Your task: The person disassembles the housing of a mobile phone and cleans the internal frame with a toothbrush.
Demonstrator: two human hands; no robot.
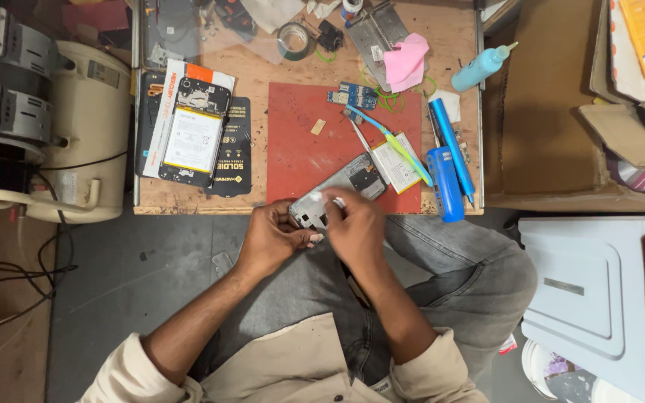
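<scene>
Head camera, looking straight down at a small wooden workbench (449, 45) and the lap of a seated person in grey jeans.

Near the front edge of the bench, an opened phone frame (341, 185), grey and lying at a slant, half on a red work mat (300, 134) and half over the table edge. Left hand (269, 237) closed around the frame's lower end, fingers curled under it. Right hand (356, 224) pinched shut on a small white piece (335, 200), pressed against the same end of the frame; exactly what the piece is, too small to tell.

Just right of the frame, a white-and-yellow phone battery (396, 166) with a green-and-blue pry tool (393, 142) lying across it. Further right, a blue cylinder (444, 183) and a blue pen-like tool (451, 145). At the mat's top edge, small blue circuit boards (352, 95). Beyond, a pink cloth (406, 61), a light blue squeeze bottle (481, 67) and a tape roll (293, 39). At left, a second opened phone (194, 133) showing its battery.
</scene>
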